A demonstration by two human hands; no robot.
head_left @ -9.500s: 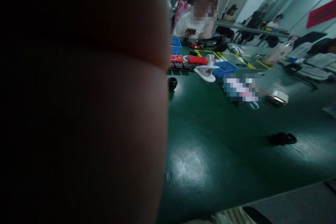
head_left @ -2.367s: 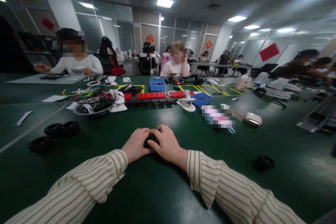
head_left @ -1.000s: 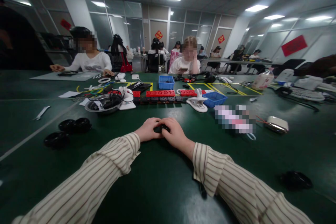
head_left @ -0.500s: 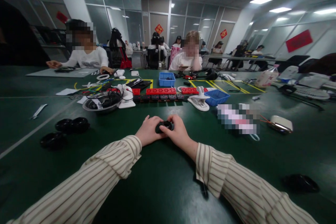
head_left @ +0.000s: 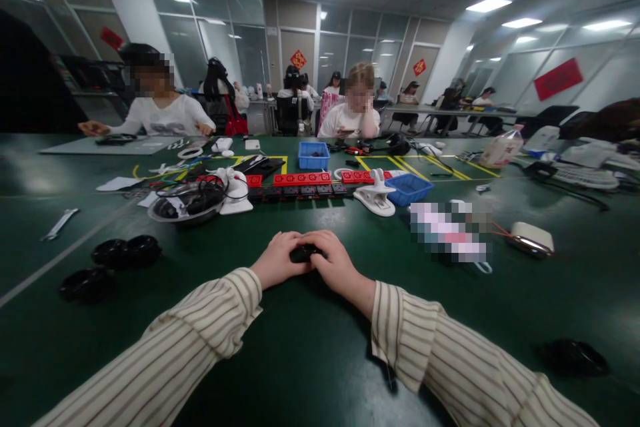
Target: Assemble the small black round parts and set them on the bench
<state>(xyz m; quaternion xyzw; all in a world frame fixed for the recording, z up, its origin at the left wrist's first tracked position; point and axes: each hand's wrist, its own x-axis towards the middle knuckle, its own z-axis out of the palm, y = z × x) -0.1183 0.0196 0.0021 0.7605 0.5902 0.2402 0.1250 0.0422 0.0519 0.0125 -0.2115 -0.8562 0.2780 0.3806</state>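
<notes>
The left hand [head_left: 277,263] and right hand [head_left: 335,259] were curled around a black part [head_left: 304,253] over the tabletop [head_left: 310,360], well short of its far edge, seemingly gripping both sides for steadiness.

My left forearm [head_left: 165,350] slants in from seven o'clock and my right forearm [head_left: 467,353] from five, both sleeved to the wrist. My left hand [head_left: 279,259] points towards two o'clock and my right hand [head_left: 339,263] towards ten, backs up, close together. Both are curled in a grip, my right thumb [head_left: 319,262] bent inward.
</notes>
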